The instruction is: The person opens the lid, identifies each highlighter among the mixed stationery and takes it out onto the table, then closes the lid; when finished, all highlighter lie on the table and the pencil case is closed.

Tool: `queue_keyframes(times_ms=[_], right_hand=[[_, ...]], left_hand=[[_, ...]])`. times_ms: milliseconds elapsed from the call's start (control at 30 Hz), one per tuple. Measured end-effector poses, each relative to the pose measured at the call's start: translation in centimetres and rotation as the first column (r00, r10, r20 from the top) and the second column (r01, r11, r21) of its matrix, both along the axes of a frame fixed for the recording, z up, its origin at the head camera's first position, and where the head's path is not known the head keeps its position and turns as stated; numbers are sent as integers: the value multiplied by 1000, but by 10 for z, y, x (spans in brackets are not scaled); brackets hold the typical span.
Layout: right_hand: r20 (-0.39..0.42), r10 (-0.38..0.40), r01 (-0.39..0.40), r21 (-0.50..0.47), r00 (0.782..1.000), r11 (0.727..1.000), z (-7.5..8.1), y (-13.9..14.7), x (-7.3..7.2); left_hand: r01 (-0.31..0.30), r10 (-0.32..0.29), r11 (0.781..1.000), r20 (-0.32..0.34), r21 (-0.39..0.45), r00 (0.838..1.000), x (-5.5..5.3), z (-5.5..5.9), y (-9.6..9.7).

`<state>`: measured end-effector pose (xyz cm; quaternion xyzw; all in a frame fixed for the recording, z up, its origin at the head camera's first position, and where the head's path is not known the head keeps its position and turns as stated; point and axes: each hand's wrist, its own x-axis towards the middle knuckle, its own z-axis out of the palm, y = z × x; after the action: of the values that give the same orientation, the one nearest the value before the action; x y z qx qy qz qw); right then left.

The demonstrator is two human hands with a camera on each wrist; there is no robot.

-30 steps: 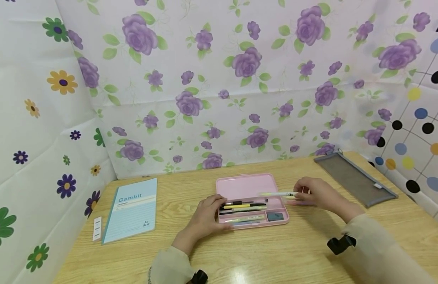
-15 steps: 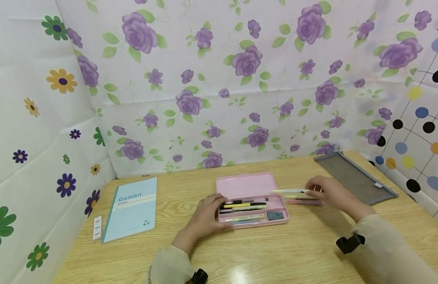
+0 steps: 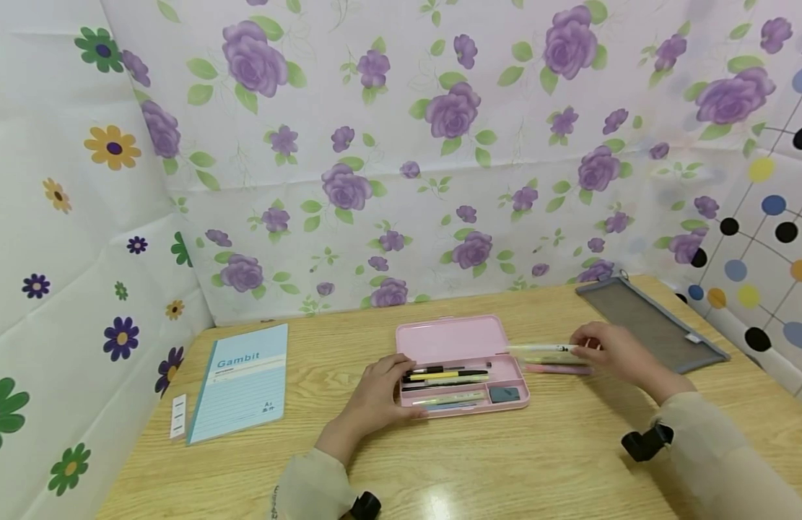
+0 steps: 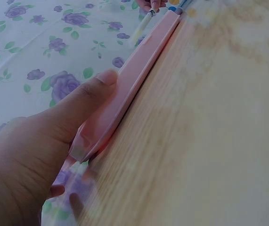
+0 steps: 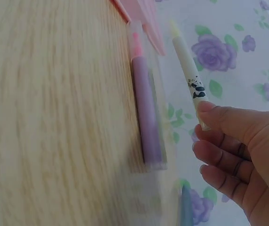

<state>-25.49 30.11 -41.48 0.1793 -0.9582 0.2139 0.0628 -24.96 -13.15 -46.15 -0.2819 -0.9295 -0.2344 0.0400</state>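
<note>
An open pink pencil case [image 3: 516,374] lies on the table with its lid folded back. Inside are several pens [image 3: 447,376] and a grey-blue eraser [image 3: 504,394]. My left hand [image 3: 377,393] grips the case's left end, and the left wrist view shows the thumb [image 4: 94,92] along its front wall. My right hand [image 3: 611,352] is right of the case, pinching a white highlighter [image 5: 187,61] with a panda print by its end, yellow tip toward the case. Under it on the table lies a purple-barrelled highlighter with a pink tip [image 5: 146,108], beside another yellowish pen [image 3: 548,358].
A grey mesh zip pouch [image 3: 654,325] lies at the back right. On the left are a light blue notebook [image 3: 245,383] and a small white strip [image 3: 177,417]. Flowered cloth [image 3: 401,159] hangs behind the wooden table [image 3: 478,462].
My right hand has moved to the right, away from the case, with the white highlighter. The purple-and-pink highlighter now lies on the table out of its fingers. My left hand has stayed put.
</note>
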Motion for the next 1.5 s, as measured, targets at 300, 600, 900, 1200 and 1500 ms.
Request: queue_keyframes(times_ms=[300,600,900,1200,1500], right_hand=[[-9,-14,14,5,1000,1000,-7,10,-4],[16,-37,37,1,999,999,-14,16,-8],[43,-53,53,-5,998,999,-20,21,-13],[120,-62,64,-16,991,998,-25,26,-19],[147,-49,54,-28,988,998,-28,29,-23]], left_hand=[[-1,1,1000,-1,9,1000,0,-1,-1],[-6,6,1000,21,-8,1000,-1,-1,0],[-20,20,1000,34,-8,999,0,1,1],[-15,14,1000,28,12,999,1,-1,0],[-15,15,1000,28,7,1000,0,-1,1]])
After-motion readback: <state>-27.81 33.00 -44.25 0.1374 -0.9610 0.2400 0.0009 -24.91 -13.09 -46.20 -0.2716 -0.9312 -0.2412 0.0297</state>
